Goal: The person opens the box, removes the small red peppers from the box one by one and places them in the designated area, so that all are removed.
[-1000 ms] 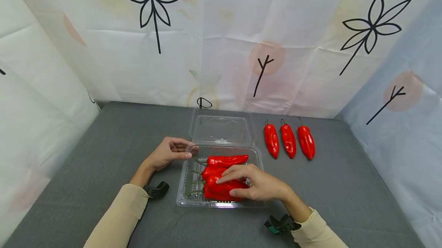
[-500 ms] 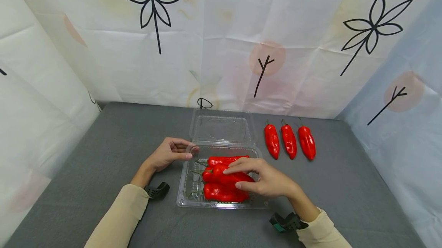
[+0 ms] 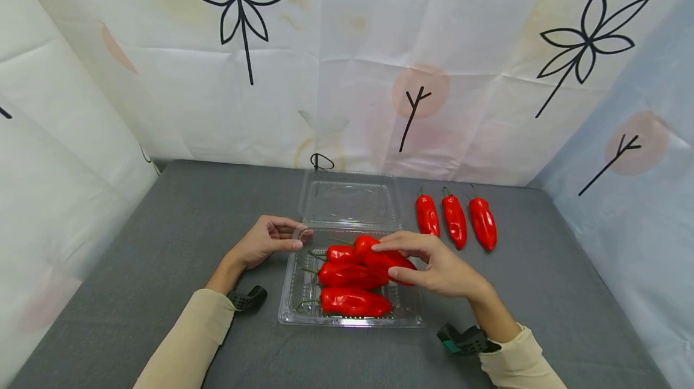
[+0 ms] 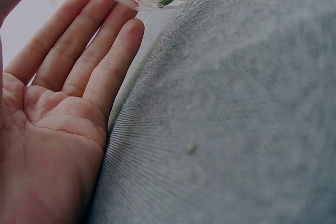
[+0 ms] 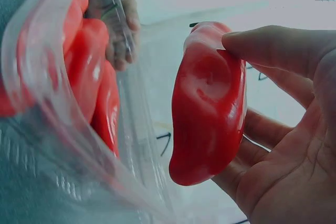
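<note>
My right hand (image 3: 444, 265) pinches a red pepper (image 3: 382, 259) between thumb and fingers, above the right rear part of a clear plastic clamshell box (image 3: 406, 317). In the right wrist view that pepper (image 5: 207, 108) hangs clear of the box wall. Inside the box lie three more red peppers, a front one (image 3: 355, 302), a middle one (image 3: 347, 276) and a rear one (image 3: 338, 253) partly hidden by the held one. My left hand (image 3: 265, 241) rests at the box's left rear corner. Its fingers (image 4: 86, 59) are fairly straight, their tips at the plastic edge.
The box's lid (image 3: 349, 199) lies folded back behind it. Right of the lid, three red peppers lie in a row on the grey tabletop (image 3: 217, 196): a left one (image 3: 427, 214), a centre one (image 3: 454, 220) and a right one (image 3: 482, 223). A patterned cloth (image 3: 352, 76) hangs behind.
My right hand has lifted the pepper from over the front peppers and carried it back and to the right, uncovering the middle pepper. The left hand stays put.
</note>
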A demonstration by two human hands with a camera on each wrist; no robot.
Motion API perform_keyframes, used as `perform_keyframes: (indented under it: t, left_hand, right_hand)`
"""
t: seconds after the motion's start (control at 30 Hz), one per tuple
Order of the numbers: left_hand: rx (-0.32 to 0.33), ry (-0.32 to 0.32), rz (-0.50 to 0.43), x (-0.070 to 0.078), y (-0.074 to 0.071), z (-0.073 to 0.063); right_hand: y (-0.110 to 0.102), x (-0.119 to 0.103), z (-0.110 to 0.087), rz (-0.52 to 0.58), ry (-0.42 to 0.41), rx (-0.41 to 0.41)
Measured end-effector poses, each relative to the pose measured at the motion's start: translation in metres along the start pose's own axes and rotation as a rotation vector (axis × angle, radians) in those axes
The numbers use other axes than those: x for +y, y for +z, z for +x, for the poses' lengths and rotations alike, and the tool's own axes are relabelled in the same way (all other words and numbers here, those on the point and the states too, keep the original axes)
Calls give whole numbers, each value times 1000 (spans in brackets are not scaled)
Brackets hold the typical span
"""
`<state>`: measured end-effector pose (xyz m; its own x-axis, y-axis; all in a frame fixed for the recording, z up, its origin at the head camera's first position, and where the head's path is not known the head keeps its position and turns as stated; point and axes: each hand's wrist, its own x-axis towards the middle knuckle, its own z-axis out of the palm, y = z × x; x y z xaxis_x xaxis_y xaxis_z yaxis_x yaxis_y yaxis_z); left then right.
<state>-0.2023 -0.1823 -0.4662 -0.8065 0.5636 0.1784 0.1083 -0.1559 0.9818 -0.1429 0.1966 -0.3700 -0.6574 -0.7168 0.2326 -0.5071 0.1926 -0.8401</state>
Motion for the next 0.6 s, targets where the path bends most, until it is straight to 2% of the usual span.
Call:
perform_keyframes:
  t: [0.6]
  left_hand:
    - [-4, 2, -4, -1, -1, 0]
  right_hand:
    - [-44, 7, -38, -92, 77, 163]
